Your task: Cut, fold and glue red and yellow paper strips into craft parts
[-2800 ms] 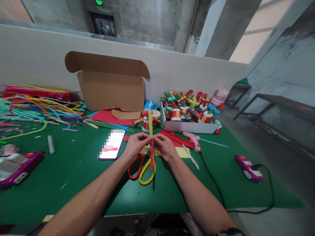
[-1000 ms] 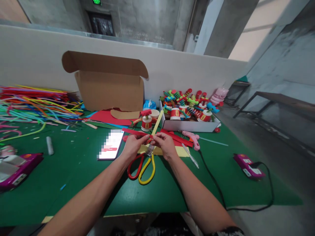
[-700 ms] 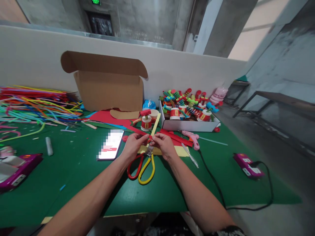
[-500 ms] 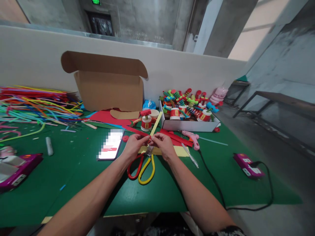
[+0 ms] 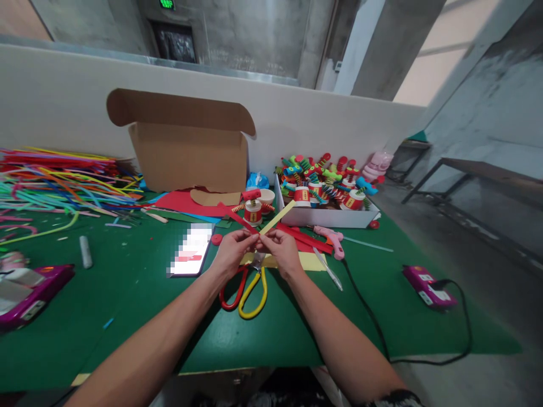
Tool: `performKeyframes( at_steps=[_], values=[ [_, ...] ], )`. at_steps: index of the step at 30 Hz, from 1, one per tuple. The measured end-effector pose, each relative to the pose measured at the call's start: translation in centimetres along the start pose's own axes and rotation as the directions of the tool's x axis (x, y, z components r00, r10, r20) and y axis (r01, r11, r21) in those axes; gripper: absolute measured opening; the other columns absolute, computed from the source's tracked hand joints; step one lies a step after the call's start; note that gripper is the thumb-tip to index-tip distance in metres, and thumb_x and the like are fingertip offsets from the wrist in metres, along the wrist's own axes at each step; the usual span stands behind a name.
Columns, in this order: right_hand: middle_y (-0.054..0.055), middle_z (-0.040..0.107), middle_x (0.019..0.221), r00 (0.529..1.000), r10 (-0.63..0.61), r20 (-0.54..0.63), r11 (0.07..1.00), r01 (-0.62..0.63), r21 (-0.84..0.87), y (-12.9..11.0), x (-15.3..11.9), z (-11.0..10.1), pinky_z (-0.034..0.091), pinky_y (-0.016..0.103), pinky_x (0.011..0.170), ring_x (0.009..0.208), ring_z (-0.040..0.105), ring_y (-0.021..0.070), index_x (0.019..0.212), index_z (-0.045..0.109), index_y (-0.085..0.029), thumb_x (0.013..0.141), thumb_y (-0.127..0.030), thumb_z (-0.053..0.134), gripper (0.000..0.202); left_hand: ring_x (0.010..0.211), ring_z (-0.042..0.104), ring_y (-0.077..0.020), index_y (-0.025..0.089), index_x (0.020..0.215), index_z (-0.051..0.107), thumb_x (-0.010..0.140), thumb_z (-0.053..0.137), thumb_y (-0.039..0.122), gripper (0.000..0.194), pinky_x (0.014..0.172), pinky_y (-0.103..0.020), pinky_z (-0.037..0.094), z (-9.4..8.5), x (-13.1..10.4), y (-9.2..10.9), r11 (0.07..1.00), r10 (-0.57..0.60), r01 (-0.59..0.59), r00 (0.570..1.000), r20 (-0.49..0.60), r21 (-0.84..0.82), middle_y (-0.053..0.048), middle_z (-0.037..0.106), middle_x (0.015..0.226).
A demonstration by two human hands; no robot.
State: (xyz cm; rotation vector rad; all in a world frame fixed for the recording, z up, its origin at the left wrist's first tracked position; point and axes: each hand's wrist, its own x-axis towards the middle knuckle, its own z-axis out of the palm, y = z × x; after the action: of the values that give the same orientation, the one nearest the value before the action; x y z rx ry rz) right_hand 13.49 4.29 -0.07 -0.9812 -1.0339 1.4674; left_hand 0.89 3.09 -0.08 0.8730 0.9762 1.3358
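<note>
My left hand [image 5: 237, 247] and my right hand [image 5: 280, 249] meet at the middle of the table, fingertips pinched together. Between them they grip two crossed paper strips at the ends. The red paper strip [image 5: 237, 216] slants up to the left, and the yellow paper strip [image 5: 278, 217] slants up to the right. Under my hands lie scissors [image 5: 253, 291] with one red and one yellow handle, their blades partly hidden. Pale yellow paper [image 5: 311, 260] lies beneath them. Just beyond stands a small paper-cup figure [image 5: 253, 212] with a red head and folded arms.
At the back right, a white box [image 5: 326, 217] holds several similar figures. A pink glue gun [image 5: 332, 240], a white pen [image 5: 328, 270] and red strips [image 5: 305, 236] lie right of my hands. A phone [image 5: 192, 249] lies left. Colourful pipe cleaners [image 5: 63, 181] and an open cardboard box [image 5: 190, 155] stand behind.
The yellow strip has swung down to the right, and the red strip now tilts up more steeply to the left. My hands have stayed in almost the same place.
</note>
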Motion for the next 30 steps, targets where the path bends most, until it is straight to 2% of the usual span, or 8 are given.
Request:
performKeyframes(
  at_steps=[5,10,13,16,20,24,30],
  values=[
    [-0.001,0.063,0.055,1.000,0.025,0.004,0.999,-0.025,-0.023,-0.1,-0.3,0.2,0.049,0.024,0.057,0.051,0.058,0.0104,0.065,0.061,-0.014,0.053,-0.033,0.077,0.027,0.047,0.046,-0.0068,0.013,0.058,0.058,0.054,0.078,0.035,0.030,0.050,-0.020,0.034,-0.1,-0.3,0.6,0.993,0.010,-0.009,1.000,-0.010,0.122,0.003,0.054,0.051],
    [0.001,0.066,0.059,0.999,0.038,-0.034,0.996,-0.035,0.083,0.1,-0.5,0.8,0.052,0.030,0.067,0.054,0.061,0.0124,0.067,0.066,-0.014,0.056,-0.033,0.075,0.025,0.055,0.053,-0.0091,0.013,0.069,0.064,0.057,0.077,0.037,0.029,0.055,-0.021,0.038,0.0,-0.1,0.3,0.999,0.010,-0.011,1.000,0.017,0.048,-0.001,0.063,0.062],
    [0.001,0.066,0.058,0.998,0.046,-0.046,0.994,-0.040,0.105,0.1,-0.5,0.9,0.052,0.029,0.067,0.054,0.061,0.0123,0.066,0.067,-0.014,0.056,-0.032,0.074,0.022,0.054,0.053,-0.0092,0.013,0.069,0.064,0.054,0.078,0.036,0.031,0.054,-0.021,0.037,-0.1,0.0,0.2,0.999,0.010,-0.008,1.000,-0.028,0.052,-0.001,0.062,0.060],
    [0.001,0.067,0.062,0.998,0.056,0.007,0.992,-0.057,0.115,0.0,-0.2,0.4,0.052,0.028,0.067,0.056,0.061,0.0115,0.066,0.066,-0.014,0.053,-0.025,0.076,0.020,0.050,0.049,-0.0079,0.013,0.067,0.063,0.051,0.080,0.035,0.031,0.049,-0.020,0.035,-0.1,0.1,0.5,1.000,0.004,-0.003,0.998,-0.069,0.006,0.002,0.058,0.055],
    [0.001,0.067,0.062,0.993,0.101,0.053,0.972,-0.110,0.209,-0.1,0.3,-0.5,0.052,0.027,0.066,0.055,0.059,0.0107,0.063,0.064,-0.015,0.050,-0.024,0.078,0.020,0.048,0.047,-0.0072,0.013,0.064,0.063,0.050,0.081,0.032,0.029,0.048,-0.020,0.033,-0.1,0.1,0.9,0.999,-0.014,0.012,0.999,-0.042,-0.051,0.002,0.056,0.054],
    [0.000,0.065,0.058,0.982,0.150,0.118,0.947,-0.177,0.267,0.0,0.4,-0.6,0.052,0.027,0.067,0.056,0.059,0.0109,0.063,0.065,-0.016,0.049,-0.029,0.081,0.025,0.049,0.047,-0.0065,0.013,0.064,0.064,0.052,0.080,0.032,0.027,0.048,-0.020,0.032,0.1,-0.1,0.8,1.000,-0.008,0.007,1.000,-0.029,-0.024,0.000,0.059,0.056],
    [-0.003,0.064,0.058,0.983,0.150,0.107,0.950,-0.173,0.259,0.1,0.1,-0.2,0.049,0.022,0.063,0.055,0.058,0.0079,0.068,0.065,-0.016,0.046,-0.030,0.083,0.032,0.048,0.047,-0.0070,0.013,0.064,0.064,0.054,0.078,0.035,0.028,0.049,-0.020,0.034,0.1,-0.3,0.5,0.998,0.021,-0.018,0.999,-0.040,0.062,0.001,0.058,0.055]
  ],
)
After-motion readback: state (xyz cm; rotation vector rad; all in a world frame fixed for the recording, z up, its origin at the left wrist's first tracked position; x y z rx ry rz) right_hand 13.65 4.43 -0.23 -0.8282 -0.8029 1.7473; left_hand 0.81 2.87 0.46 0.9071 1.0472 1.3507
